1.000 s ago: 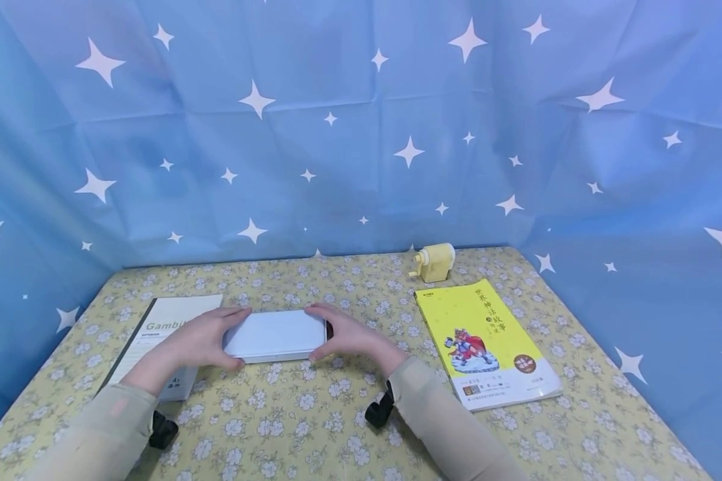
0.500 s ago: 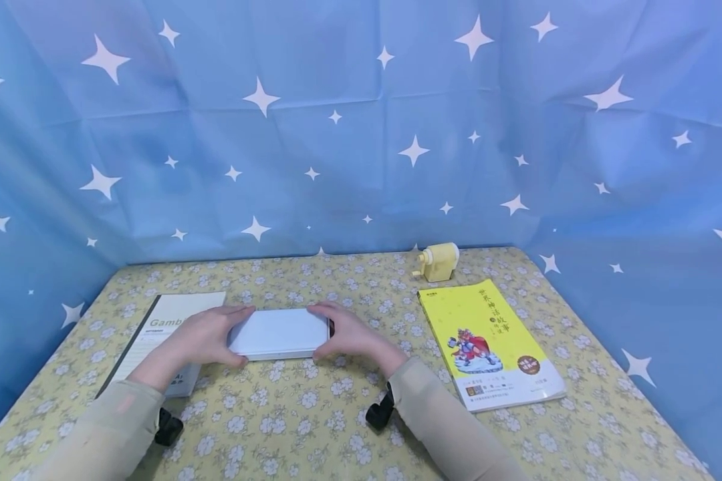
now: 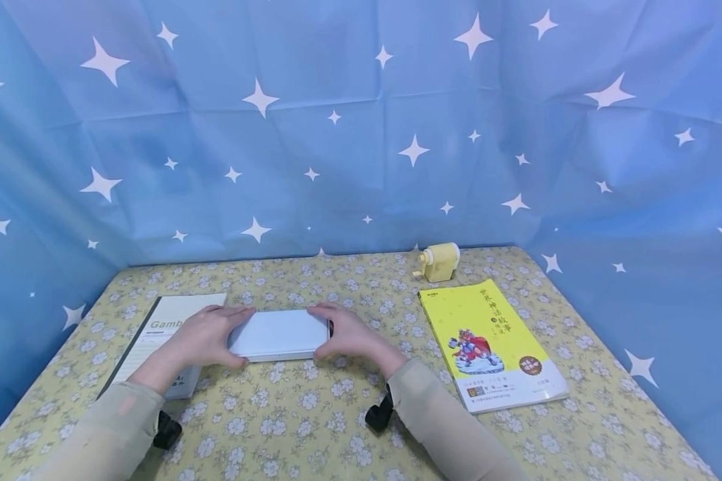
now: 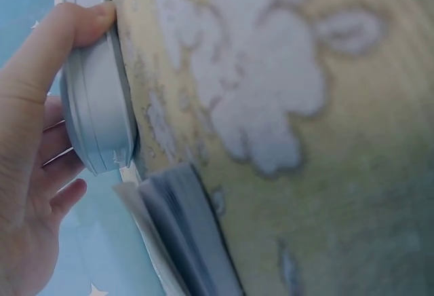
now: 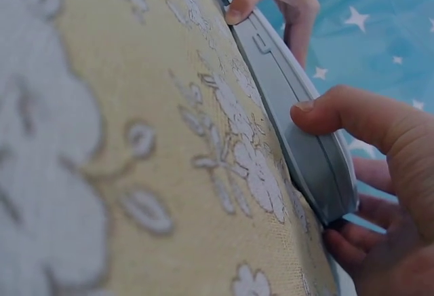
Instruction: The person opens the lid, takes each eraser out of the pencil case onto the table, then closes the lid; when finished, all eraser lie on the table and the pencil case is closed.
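**Desk A:** Where am I in this? From the head view I see my left hand (image 3: 207, 337) and my right hand (image 3: 350, 336) at the two short ends of the white case (image 3: 279, 334), which lies flat on the desk (image 3: 313, 427) left of centre, nearer the back edge than the front.

**Desk B:** I read it as the grasp step. In the wrist views the left thumb (image 4: 81, 28) curls over one end of the case and the right thumb (image 5: 352, 113) over the other, fingers tucked behind, so both hands are clasping it. It sits on the cloth, not lifted.

**Desk A:** What does the next move call for?

**Desk B:** My guess: even pressure from both ends and a level hold. The notebook (image 3: 156, 334) lies under my left hand towards the left edge; the yellow book (image 3: 490, 344) and the sharpener (image 3: 438, 261) are well apart, towards the right edge.
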`<state>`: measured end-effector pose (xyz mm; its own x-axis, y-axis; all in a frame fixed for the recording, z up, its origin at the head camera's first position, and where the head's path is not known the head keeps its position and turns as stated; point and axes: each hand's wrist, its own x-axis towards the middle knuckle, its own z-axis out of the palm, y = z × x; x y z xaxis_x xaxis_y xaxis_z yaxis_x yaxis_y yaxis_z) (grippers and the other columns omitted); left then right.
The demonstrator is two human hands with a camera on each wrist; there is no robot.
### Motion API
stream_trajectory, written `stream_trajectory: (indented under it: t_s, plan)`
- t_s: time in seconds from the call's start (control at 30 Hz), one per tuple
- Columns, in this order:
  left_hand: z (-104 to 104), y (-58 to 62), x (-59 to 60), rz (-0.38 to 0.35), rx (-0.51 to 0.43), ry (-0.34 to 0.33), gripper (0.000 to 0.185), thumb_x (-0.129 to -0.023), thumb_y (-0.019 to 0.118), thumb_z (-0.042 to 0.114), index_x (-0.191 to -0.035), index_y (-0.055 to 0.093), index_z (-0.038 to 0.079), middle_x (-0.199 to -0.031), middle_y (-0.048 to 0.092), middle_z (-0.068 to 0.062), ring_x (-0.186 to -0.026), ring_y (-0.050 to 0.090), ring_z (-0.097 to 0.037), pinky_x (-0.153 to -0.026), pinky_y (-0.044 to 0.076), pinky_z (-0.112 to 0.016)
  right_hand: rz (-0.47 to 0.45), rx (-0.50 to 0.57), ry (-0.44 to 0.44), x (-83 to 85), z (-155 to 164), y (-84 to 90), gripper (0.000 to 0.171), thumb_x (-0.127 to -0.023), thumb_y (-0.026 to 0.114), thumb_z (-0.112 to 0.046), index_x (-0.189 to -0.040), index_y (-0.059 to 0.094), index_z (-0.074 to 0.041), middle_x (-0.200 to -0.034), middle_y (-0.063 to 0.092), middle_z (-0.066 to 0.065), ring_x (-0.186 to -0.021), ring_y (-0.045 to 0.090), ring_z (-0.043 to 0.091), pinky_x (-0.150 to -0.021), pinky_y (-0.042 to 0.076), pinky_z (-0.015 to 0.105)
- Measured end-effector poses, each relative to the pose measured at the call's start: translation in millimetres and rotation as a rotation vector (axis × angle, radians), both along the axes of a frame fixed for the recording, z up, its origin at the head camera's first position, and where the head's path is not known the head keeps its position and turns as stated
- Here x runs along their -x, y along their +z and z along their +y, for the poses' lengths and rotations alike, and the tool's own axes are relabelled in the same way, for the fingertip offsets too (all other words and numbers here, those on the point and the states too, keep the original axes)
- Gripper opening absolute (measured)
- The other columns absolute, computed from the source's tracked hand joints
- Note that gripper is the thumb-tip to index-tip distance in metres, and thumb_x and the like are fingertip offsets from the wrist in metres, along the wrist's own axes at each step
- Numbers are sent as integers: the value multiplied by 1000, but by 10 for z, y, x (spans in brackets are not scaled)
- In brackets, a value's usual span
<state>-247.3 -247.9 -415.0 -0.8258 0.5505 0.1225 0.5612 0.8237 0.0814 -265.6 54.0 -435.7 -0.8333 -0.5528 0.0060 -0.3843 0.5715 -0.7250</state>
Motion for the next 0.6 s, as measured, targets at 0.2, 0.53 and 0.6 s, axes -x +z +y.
stream_trajectory:
  t_s: [0.2,0.53,0.6]
  plan:
    - [9,-16,-25,22,-13,14,96,-62,81,53,-139,53,4,-136,55,-14,-114,58,-29,-87,37,-50,7,1,6,-15,4,14,90,-67,84,-18,-147,44,-16,-153,34,8,-137,34,27,-102,38,43]
    - [20,-29,-20,-5,-21,34,97,-62,80,52,-141,50,5,-139,53,-13,-117,56,-31,-91,38,-54,3,8,20,-27,31,32,88,-69,81,-18,-148,43,-17,-154,32,8,-138,32,27,-104,36,44]
    - [33,-10,-25,-19,-14,42,97,-63,81,51,-142,50,5,-140,52,-13,-118,56,-32,-92,38,-55,4,11,27,-25,42,29,86,-71,81,-19,-148,42,-17,-154,31,9,-139,32,27,-104,36,44]
